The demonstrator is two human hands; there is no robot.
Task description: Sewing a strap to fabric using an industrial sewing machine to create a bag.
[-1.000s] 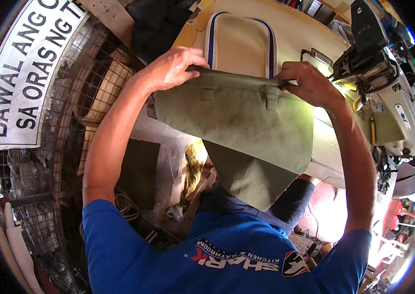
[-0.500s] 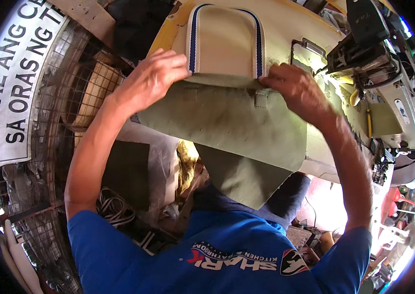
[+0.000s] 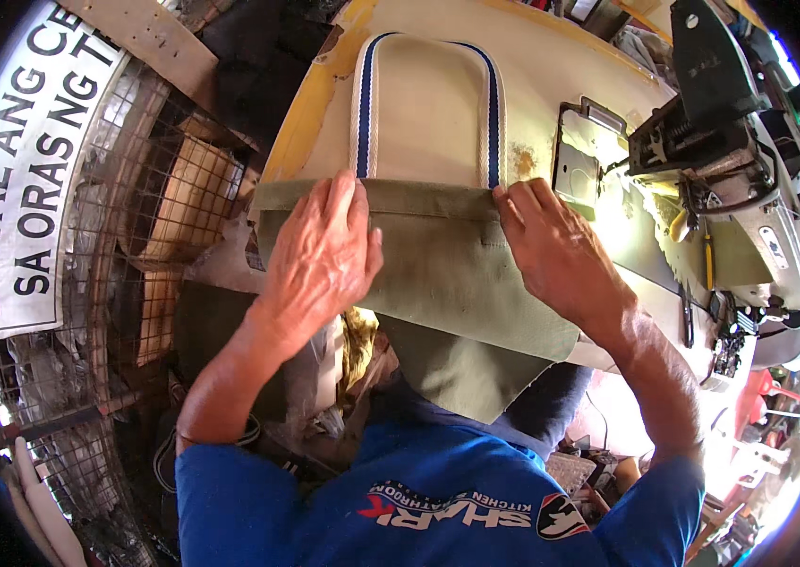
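Note:
A piece of olive-green fabric hangs over the front edge of the table, its upper border folded into a band. From that band a white strap with a blue stripe loops away across the tabletop, its two ends at the fold. My left hand lies flat on the fabric by the strap's left end, fingers stretched out and thumb apart. At the right end, my right hand pinches the fabric's folded edge between thumb and fingers. What lies beneath the fold is hidden.
A sewing machine stands at the right of the worn cream table, with a yellow-handled tool beside it. Wire mesh and a white sign flank the left side. A lower green flap hangs toward my lap.
The fabric's folded edge and the strap ends have come nearer to me. My left hand has gone from gripping the edge to lying flat; my right hand still pinches its corner, lower down.

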